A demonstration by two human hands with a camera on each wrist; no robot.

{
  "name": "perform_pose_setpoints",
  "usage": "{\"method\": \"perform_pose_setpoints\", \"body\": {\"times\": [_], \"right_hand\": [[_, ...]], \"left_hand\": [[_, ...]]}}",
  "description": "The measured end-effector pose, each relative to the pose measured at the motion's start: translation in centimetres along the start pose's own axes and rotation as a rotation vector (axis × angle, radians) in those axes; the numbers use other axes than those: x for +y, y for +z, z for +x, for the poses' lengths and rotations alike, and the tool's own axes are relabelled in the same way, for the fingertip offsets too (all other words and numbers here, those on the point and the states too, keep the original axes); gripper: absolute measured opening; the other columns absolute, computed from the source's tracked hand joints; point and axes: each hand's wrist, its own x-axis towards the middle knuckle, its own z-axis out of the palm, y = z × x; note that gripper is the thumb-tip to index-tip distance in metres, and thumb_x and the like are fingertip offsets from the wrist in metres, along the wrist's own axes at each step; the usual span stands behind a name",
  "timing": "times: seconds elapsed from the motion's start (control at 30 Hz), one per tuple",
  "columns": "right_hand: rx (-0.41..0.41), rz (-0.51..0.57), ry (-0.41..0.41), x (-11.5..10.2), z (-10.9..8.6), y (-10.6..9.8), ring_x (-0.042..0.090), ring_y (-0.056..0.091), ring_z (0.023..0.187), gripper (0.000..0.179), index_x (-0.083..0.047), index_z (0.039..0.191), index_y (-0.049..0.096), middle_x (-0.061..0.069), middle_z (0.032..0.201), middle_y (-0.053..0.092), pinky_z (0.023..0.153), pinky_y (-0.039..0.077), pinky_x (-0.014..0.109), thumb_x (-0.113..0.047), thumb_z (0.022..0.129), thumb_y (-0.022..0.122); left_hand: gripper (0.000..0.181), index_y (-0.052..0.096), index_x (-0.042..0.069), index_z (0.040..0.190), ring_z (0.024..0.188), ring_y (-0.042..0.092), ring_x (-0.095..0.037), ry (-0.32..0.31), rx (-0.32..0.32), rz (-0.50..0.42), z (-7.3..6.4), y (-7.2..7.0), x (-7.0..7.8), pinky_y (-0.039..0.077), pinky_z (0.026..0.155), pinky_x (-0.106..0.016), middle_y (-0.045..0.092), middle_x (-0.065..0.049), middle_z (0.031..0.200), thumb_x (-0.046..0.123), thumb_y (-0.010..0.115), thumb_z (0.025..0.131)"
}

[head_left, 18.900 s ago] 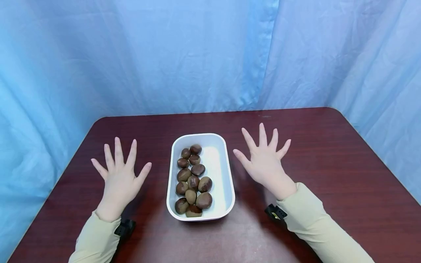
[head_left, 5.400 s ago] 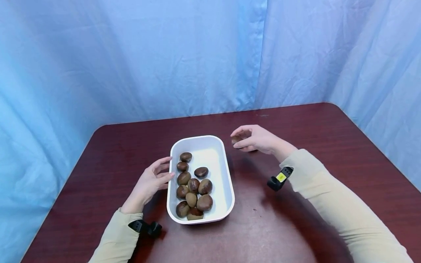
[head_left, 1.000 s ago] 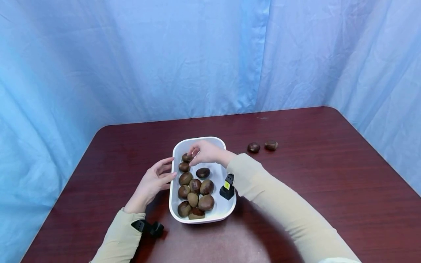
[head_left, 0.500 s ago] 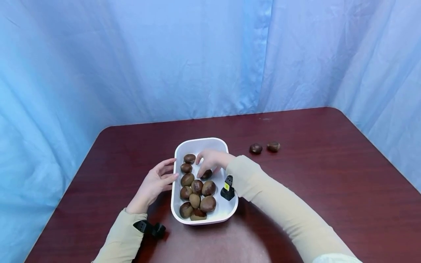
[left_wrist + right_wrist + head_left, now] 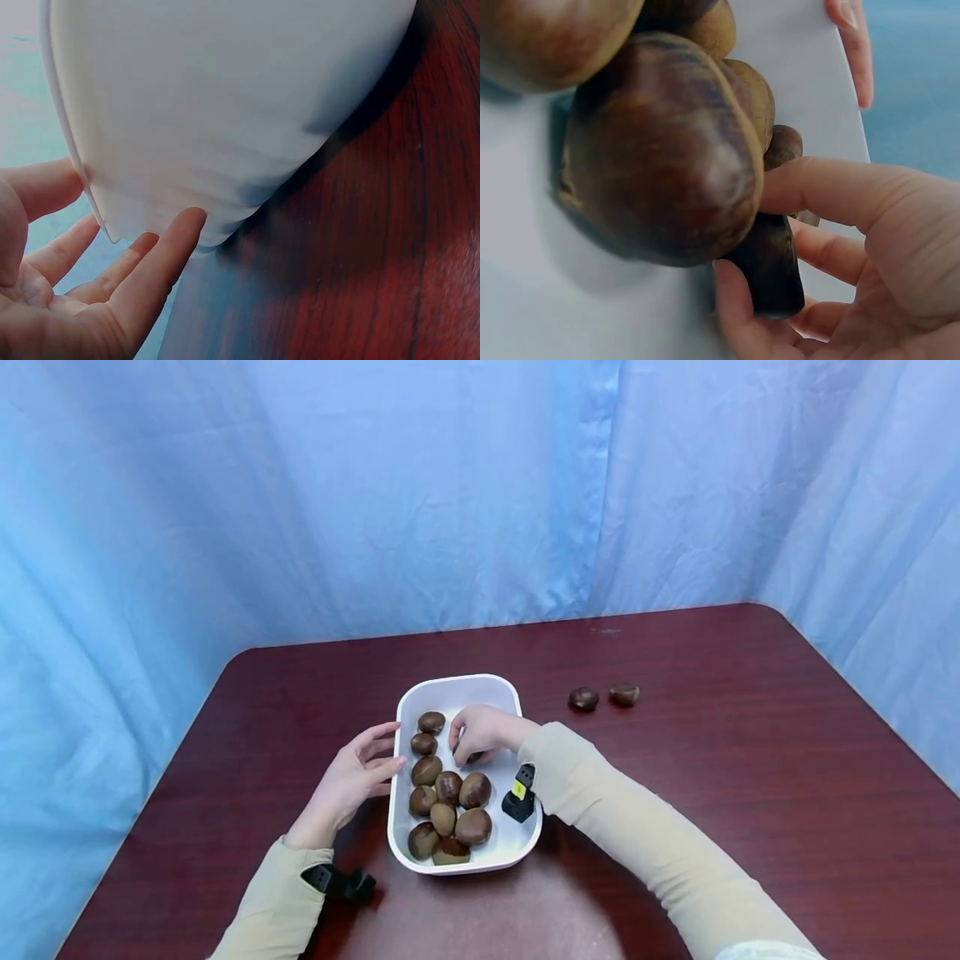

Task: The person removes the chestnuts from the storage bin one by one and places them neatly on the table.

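Observation:
A white tray (image 5: pixel 525 827) holds several brown chestnuts (image 5: pixel 474 791), mostly along its left side. Inside the tray, my right hand (image 5: pixel 486 731) pinches a dark chestnut between thumb and fingers. The right wrist view shows this dark chestnut (image 5: pixel 771 264) between the digits, beside a larger glossy chestnut (image 5: pixel 664 154). At the tray's left side is my left hand (image 5: pixel 356 777), its digits touching the rim and outer wall. In the left wrist view the left hand (image 5: pixel 97 292) has loosely extended fingers against the wall (image 5: pixel 210 112).
Two chestnuts lie on the dark red table to the right of the tray, one nearer (image 5: pixel 583 698) and one farther right (image 5: pixel 624 694). A blue curtain (image 5: pixel 420 493) hangs behind the table (image 5: pixel 712 710). Each wrist wears a black strap camera.
Two chestnuts have come out of the tray onto the table. My right hand moved from the far-left chestnut to the dark one and closed on it; my left hand stays at the rim.

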Motion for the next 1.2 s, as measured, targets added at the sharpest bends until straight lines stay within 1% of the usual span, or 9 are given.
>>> {"method": "perform_pose_setpoints", "body": {"times": [0.13, 0.2, 0.43, 0.6, 0.73, 0.83, 0.93, 1.03, 1.2], "right_hand": [[-0.005, 0.051, -0.053, 0.2, 0.0, 0.1, 0.009, 0.052, 0.059, 0.014, -0.006, 0.08, 0.059, 0.0, 0.071, 0.055, 0.049, 0.045, 0.021, 0.003, 0.074, 0.068], [-0.009, 0.069, -0.065, 0.2, 0.0, 0.0, 0.009, 0.052, 0.059, 0.014, -0.006, 0.081, 0.059, 0.001, 0.072, 0.056, 0.05, 0.044, 0.021, 0.002, 0.075, 0.068], [-0.018, 0.13, -0.094, 0.1, -0.1, -0.1, 0.013, 0.049, 0.057, 0.014, -0.007, 0.091, 0.062, 0.003, 0.086, 0.062, 0.054, 0.042, 0.023, -0.004, 0.08, 0.069], [0.029, 0.212, -0.123, 0.5, 0.3, -0.1, 0.011, 0.052, 0.062, 0.018, -0.006, 0.096, 0.063, 0.005, 0.09, 0.065, 0.054, 0.043, 0.022, -0.007, 0.081, 0.071], [0.063, 0.322, -0.136, 0.6, 0.4, -0.2, 0.012, 0.05, 0.062, 0.021, -0.005, 0.1, 0.064, 0.004, 0.091, 0.063, 0.055, 0.044, 0.024, -0.01, 0.082, 0.073], [0.091, 0.41, -0.14, 0.2, 0.3, -0.3, 0.012, 0.051, 0.067, 0.022, -0.004, 0.101, 0.064, 0.003, 0.091, 0.061, 0.059, 0.047, 0.026, -0.011, 0.082, 0.073], [0.114, 0.452, -0.137, -0.3, 0.2, -0.4, 0.012, 0.052, 0.072, 0.02, -0.005, 0.098, 0.064, 0.001, 0.088, 0.059, 0.064, 0.05, 0.027, -0.011, 0.082, 0.073], [0.104, 0.461, -0.14, -0.8, -0.1, -0.7, 0.012, 0.051, 0.071, 0.019, -0.005, 0.097, 0.063, 0.0, 0.085, 0.058, 0.066, 0.049, 0.029, -0.011, 0.082, 0.073], [0.107, 0.43, -0.17, -2.0, -1.0, -2.0, 0.013, 0.053, 0.07, 0.023, -0.003, 0.102, 0.063, 0.004, 0.091, 0.061, 0.067, 0.05, 0.03, -0.01, 0.082, 0.073]], "left_hand": [[0.055, 0.039, 0.011, 0.143, 0.114, 0.058, -0.032, -0.007, 0.002, 0.003, 0.1, -0.1, -0.1, 0.056, 0.08, -0.04, 0.047, -0.021, 0.137, 0.008, 0.06, 0.092], [0.054, 0.039, 0.012, 0.142, 0.114, 0.058, -0.033, -0.007, 0.003, 0.002, 0.2, -0.1, -0.1, 0.056, 0.08, -0.04, 0.047, -0.021, 0.137, 0.008, 0.06, 0.092], [0.054, 0.039, 0.012, 0.143, 0.115, 0.057, -0.034, -0.004, 0.003, 0.008, 0.2, -0.1, -0.3, 0.055, 0.08, -0.041, 0.047, -0.021, 0.137, 0.007, 0.059, 0.093], [0.054, 0.039, 0.012, 0.142, 0.115, 0.057, -0.034, -0.006, 0.005, 0.013, 0.1, -0.1, -0.2, 0.055, 0.081, -0.042, 0.047, -0.021, 0.137, 0.008, 0.059, 0.093], [0.054, 0.038, 0.012, 0.143, 0.115, 0.057, -0.034, -0.008, -0.001, 0.008, 0.1, -0.1, -0.2, 0.055, 0.081, -0.041, 0.047, -0.021, 0.137, 0.009, 0.06, 0.093], [0.055, 0.038, 0.012, 0.143, 0.115, 0.057, -0.034, -0.01, -0.004, 0.001, 0.1, -0.2, -0.3, 0.056, 0.081, -0.04, 0.047, -0.021, 0.138, 0.01, 0.06, 0.093], [0.054, 0.039, 0.013, 0.143, 0.116, 0.057, -0.034, -0.019, -0.001, -0.001, 0.1, -0.2, -0.3, 0.056, 0.08, -0.041, 0.047, -0.021, 0.138, 0.009, 0.06, 0.093], [0.055, 0.038, 0.013, 0.143, 0.117, 0.056, -0.034, -0.025, -0.003, -0.006, 0.1, -0.1, -0.3, 0.056, 0.08, -0.04, 0.047, -0.021, 0.138, 0.009, 0.06, 0.093], [0.055, 0.038, 0.013, 0.143, 0.117, 0.056, -0.033, -0.018, -0.009, -0.016, 0.2, -0.1, -0.2, 0.056, 0.08, -0.039, 0.046, -0.021, 0.138, 0.011, 0.06, 0.093]]}}
